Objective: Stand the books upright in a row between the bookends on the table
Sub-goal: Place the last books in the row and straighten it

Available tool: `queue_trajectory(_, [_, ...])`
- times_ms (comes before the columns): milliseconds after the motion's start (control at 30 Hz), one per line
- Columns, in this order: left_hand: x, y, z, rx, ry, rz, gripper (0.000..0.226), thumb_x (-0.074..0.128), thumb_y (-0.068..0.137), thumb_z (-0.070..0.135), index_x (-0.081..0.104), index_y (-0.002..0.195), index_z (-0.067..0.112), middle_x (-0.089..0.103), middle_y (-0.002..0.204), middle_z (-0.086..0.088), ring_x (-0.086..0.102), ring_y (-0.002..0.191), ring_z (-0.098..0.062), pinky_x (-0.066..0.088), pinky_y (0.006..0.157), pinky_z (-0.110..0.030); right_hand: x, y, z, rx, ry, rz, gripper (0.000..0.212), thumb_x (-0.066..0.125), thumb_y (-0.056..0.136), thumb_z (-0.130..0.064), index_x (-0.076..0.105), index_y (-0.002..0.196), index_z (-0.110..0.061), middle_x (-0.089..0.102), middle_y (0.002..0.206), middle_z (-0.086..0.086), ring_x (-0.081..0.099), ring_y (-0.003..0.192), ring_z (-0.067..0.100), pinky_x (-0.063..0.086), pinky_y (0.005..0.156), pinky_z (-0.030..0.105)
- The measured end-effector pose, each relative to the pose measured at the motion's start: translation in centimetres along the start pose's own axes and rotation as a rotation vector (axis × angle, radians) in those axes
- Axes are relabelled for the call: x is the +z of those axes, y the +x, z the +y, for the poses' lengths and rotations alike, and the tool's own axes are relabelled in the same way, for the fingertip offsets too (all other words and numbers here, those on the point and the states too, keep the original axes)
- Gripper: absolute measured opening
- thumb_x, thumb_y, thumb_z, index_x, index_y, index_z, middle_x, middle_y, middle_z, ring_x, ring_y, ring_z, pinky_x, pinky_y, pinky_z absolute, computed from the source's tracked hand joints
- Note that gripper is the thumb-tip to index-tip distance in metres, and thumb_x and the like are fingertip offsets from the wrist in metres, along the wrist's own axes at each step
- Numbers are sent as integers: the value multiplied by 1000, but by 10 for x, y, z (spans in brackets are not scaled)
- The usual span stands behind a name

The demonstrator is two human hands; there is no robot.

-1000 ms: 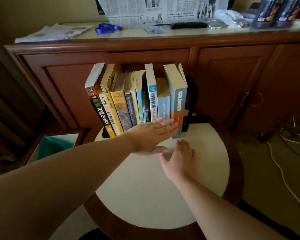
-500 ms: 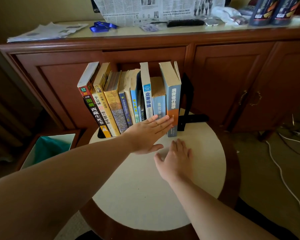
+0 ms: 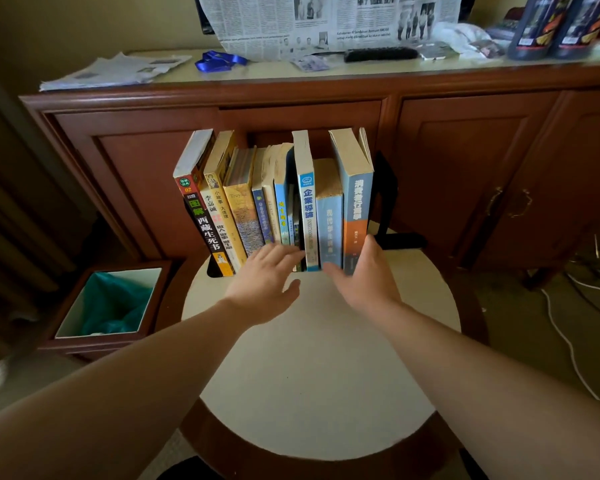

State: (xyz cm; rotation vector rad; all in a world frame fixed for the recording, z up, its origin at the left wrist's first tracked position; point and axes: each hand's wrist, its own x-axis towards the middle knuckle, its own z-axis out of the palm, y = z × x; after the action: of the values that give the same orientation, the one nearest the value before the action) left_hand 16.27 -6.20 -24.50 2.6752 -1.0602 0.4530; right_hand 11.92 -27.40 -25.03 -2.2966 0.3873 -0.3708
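Your right hand [image 3: 362, 275] rose off the table [image 3: 312, 368] to the end book [image 3: 357, 209]; both hands open, L hand [image 3: 264, 275] flat on spines. Shove too hard & leaning books [image 3: 201, 202] could topple.

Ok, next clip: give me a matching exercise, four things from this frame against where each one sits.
Things:
1. black-spined book
2. right bookend
3. waste bin
4. blue ribbon

Places:
A. on the floor left of the round table
B. on top of the wooden sideboard
C. leaning at the left end of the row
D. just behind the blue-and-orange book at the right end

Pairs: 1-C, 2-D, 3-A, 4-B
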Motion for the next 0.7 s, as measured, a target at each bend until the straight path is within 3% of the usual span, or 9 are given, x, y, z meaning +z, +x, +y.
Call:
queue_trajectory(167, [7,-18,-15,-381,-72,294,59,78,88,35,57,134,4,57,126,-13,50,117,-30,47,100,-46,4,14,-5,64,24,-66,84,80,79,-64,37,133,-16,55,127,1,60,113,25,55,87,40])
queue_trajectory(267, [14,-21,-20,-728,-197,471,86,87,77,49,48,135,-2,49,130,-20,44,122,-36,42,106,-48,13,15,-11,118,83,-55,100,84,73,-65,31,140,-14,53,133,1,57,120,24,55,92,42])
queue_trajectory(333, [14,-18,-21,-897,-356,490,110,92,66,58,40,141,-3,42,141,-21,41,132,-36,41,112,-46,19,14,-14,140,105,-22,105,87,68,-66,30,139,-15,53,134,2,58,122,25,55,94,44])
queue_trajectory(433, [18,-12,-22,-988,-571,469,133,96,56,62,26,151,2,33,156,-14,36,147,-27,37,120,-39,25,14,-17,185,124,-14,108,90,66,-64,30,139,-13,52,138,5,57,124,27,53,96,42])
queue_trajectory(533, [21,-6,-17,-1054,-712,525,130,99,52,59,26,148,11,47,148,-8,51,136,-23,46,108,-33,29,14,-17,209,115,-5,109,92,65,-63,29,138,-13,52,136,5,58,122,28,53,92,41])
queue_trajectory(600, [22,-2,-14,-1088,-752,580,127,101,55,51,26,149,12,49,146,-7,53,135,-24,43,102,-28,31,15,-16,217,91,-7,107,92,65,-62,29,136,-13,51,133,3,58,120,27,50,85,38])
queue_trajectory(700, [21,-1,-18,-1104,-795,562,139,102,57,47,16,161,16,44,159,-5,44,146,-23,39,116,-35,32,18,-16,222,62,-20,107,93,65,-59,27,136,-14,50,133,3,56,121,27,44,81,35])
